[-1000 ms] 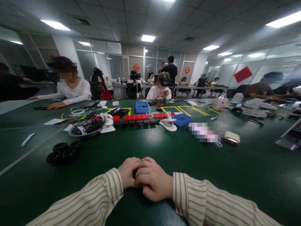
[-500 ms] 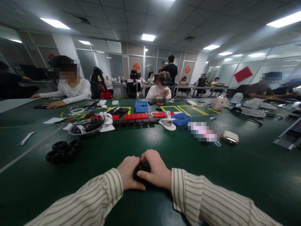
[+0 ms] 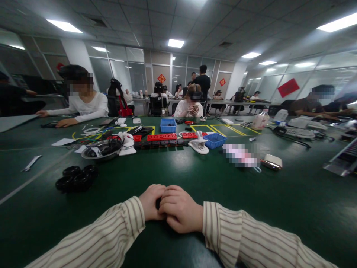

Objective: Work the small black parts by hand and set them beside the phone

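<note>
My left hand point(image 3: 151, 201) and my right hand point(image 3: 183, 208) meet just above the green table point(image 3: 178, 175), close to its near side. Between them is a small black object point(image 3: 158, 203), of which only a dark sliver shows. My left hand curls round its left side. The fingers of my right hand are folded over it from the right, so its shape is hidden. To the left of my hands stands a cluster of several shiny black round pieces point(image 3: 76, 179), ring-like or cup-like.
A clear bowl of black parts point(image 3: 102, 150), red socket strips point(image 3: 161, 137), a white clamp point(image 3: 199, 143) and a blue basket point(image 3: 215, 140) lie farther back. A wrench point(image 3: 31, 163) is at left, a cream case point(image 3: 272, 162) at right. A co-worker point(image 3: 83, 96) sits far left.
My right hand has turned and folded its fingers down over the black object, which shows less now. My left hand has stayed nearly in place.
</note>
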{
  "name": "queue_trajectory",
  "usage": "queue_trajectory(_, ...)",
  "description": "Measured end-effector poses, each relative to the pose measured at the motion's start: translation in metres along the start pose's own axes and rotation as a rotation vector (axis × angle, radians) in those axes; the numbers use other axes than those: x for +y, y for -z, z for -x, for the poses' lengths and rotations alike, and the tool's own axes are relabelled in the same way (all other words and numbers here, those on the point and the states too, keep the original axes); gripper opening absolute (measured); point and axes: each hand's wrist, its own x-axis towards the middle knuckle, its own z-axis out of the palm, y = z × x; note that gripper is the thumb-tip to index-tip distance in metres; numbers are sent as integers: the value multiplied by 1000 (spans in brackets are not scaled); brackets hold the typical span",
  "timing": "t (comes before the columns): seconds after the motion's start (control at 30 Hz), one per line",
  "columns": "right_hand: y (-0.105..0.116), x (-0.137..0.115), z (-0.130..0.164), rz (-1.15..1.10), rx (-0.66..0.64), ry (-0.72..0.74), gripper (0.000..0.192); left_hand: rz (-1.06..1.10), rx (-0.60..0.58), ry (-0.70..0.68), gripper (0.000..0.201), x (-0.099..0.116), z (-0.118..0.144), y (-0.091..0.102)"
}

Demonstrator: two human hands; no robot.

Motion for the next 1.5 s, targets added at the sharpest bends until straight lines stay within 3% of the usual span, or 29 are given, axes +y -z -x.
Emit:
queue_trajectory(0.13,1,-2,-1,-89,35,12,25,-13,-49,-41,23,-4,1,1)
queue_trajectory(0.23,5,-4,-3,-131,107,1,28,-20,-51,-54,38,-3,1,3)
queue_trajectory(0.37,5,-2,-1,-51,225,-194,36,20,-52,17,52,2,0,6)
queue_trajectory(0.47,1,6,3,31,168,-345,41,-13,-29,70,58,5,-1,4)
queue_trajectory(0.53,-1,10,3,66,76,-388,38,-53,-4,93,51,5,-1,1)
queue_trajectory(0.67,-1,12,2,86,9,-370,27,-75,34,71,35,2,-1,-6)
queue_trajectory(0.8,0,7,0,52,-1,-192,8,-58,10,54,25,-2,-1,-7)
queue_trajectory(0.97,0,1,0,-36,-19,-29,15,-20,-60,22,26,-9,-2,-5)
queue_trajectory(1.1,5,-2,-1,-98,115,-77,25,-26,-61,3,39,-8,-1,-2)
queue_trajectory(1.27,3,3,1,-21,172,-352,34,-23,-39,74,65,3,0,4)
queue_trajectory(1.37,-1,7,3,49,103,-436,32,-36,-35,71,56,8,0,6)
queue_trajectory(1.5,-1,9,2,61,89,-384,20,-12,-54,64,39,8,-2,5)
